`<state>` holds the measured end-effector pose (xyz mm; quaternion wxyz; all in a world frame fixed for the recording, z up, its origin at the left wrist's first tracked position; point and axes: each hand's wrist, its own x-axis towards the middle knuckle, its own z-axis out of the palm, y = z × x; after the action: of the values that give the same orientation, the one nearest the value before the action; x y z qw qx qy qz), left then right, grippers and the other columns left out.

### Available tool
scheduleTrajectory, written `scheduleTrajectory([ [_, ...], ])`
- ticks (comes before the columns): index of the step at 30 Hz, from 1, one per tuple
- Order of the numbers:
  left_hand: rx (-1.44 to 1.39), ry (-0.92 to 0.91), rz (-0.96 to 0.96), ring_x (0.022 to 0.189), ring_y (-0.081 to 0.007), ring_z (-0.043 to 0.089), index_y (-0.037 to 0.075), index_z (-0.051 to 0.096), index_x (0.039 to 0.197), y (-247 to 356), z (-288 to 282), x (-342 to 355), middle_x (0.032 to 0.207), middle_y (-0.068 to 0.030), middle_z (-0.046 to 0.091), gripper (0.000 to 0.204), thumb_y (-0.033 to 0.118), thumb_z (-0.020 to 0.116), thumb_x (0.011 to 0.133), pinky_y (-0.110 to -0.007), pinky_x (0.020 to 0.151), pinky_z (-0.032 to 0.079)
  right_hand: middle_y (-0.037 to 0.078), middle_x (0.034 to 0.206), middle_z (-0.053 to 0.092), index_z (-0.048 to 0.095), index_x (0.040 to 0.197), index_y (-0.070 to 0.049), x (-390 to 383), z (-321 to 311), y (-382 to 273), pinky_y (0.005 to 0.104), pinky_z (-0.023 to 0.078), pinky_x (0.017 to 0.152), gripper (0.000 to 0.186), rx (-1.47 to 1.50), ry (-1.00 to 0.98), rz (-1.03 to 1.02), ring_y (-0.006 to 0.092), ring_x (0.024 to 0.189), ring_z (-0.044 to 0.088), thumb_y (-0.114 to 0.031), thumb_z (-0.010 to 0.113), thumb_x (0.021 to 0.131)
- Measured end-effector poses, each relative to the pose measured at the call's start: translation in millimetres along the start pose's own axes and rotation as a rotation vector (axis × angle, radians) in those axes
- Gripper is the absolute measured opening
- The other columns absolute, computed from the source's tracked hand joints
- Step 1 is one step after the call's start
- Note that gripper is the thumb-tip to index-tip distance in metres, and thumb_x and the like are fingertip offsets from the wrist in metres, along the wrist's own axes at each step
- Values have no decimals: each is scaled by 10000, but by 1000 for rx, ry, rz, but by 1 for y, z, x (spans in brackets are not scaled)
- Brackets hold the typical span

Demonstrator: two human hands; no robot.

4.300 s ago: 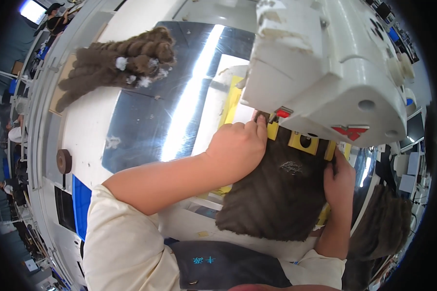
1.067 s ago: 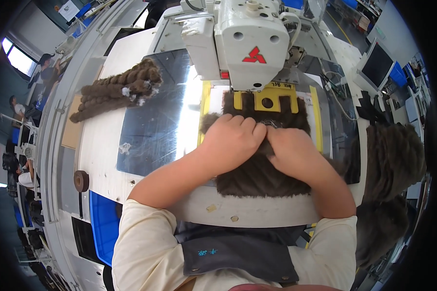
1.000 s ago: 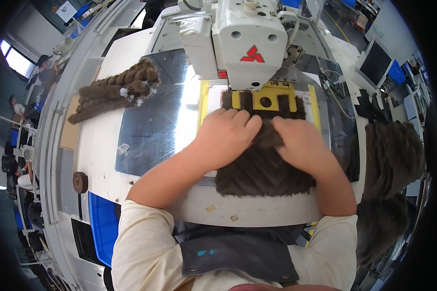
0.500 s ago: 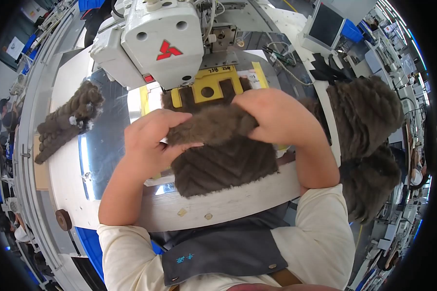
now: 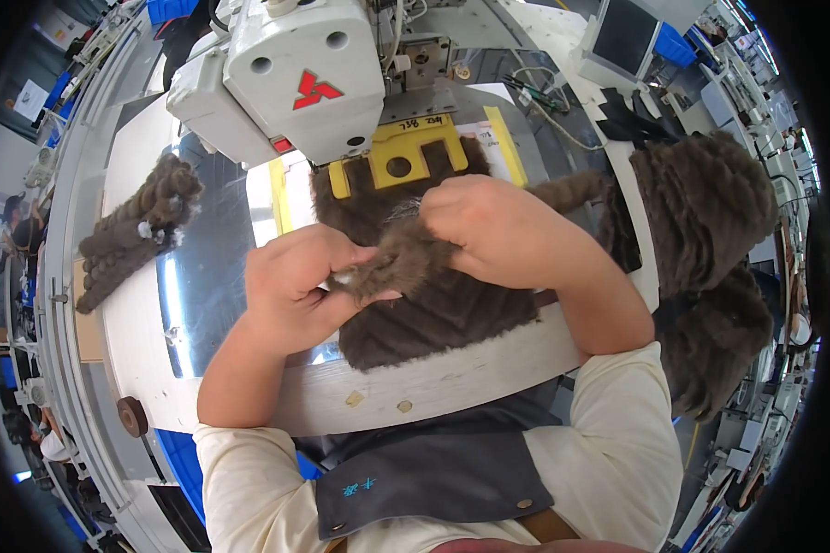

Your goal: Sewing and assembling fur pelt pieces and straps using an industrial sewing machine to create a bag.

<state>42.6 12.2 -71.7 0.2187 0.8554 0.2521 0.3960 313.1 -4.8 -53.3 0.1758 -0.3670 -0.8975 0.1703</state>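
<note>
A fluffy brown fur piece [image 5: 398,265] is bunched between my two hands. My left hand [image 5: 304,281] pinches its left end between thumb and fingers, where a pale bit shows. At the other end my right hand [image 5: 493,230] has its fingers closed on it, partly hiding the fur. Beneath the hands lies a larger brown fur panel [image 5: 433,327] with chevron ridges, reaching over the table's front edge. Its far part sits under a yellow clamp plate [image 5: 399,166] with a round hole. The held fur hides the panel's middle.
A white sewing machine head [image 5: 304,83] stands just beyond my hands. Rolled brown fur [image 5: 143,230] lies at the left; a narrow fur strip [image 5: 567,191] lies beyond my right wrist. Stacked fur pieces [image 5: 705,212] hang at the right edge, near black strips [image 5: 632,120] and a monitor [image 5: 622,41].
The fur between my hands has gone from spread wide to narrow and bunched. My right hand has come left, closer to my left hand, uncovering the strip at the right.
</note>
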Motion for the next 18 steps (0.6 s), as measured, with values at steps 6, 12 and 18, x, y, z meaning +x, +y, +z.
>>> scheduleTrajectory([
  [6, -194, 82, 38, 771, -206, 705, 54, 770, 1007, 7, 13, 7, 926, -89, 734, 443, 104, 988, 625, -304, 666, 566, 106, 944, 650, 667, 895, -10, 7, 14, 0, 444, 531, 874, 160, 93, 106, -64, 338, 981, 635, -54, 745, 763],
  [12, 10, 104, 242, 771, -226, 717, 30, 754, 1024, -4, 23, 5, 939, -113, 741, 432, 131, 959, 658, -332, 647, 569, 96, 957, 644, 697, 1037, -19, 7, 21, -7, 440, 519, 882, 257, 108, 227, -49, 325, 994, 624, -78, 748, 792],
  [18, 244, 40, 184, 811, -301, 673, 12, 723, 1113, -13, 28, -7, 987, -118, 686, 522, 57, 820, 602, -402, 696, 540, 106, 908, 653, 709, 1082, -41, 1, -3, -31, 424, 532, 801, 271, 273, 289, 47, 307, 912, 651, -125, 744, 827],
])
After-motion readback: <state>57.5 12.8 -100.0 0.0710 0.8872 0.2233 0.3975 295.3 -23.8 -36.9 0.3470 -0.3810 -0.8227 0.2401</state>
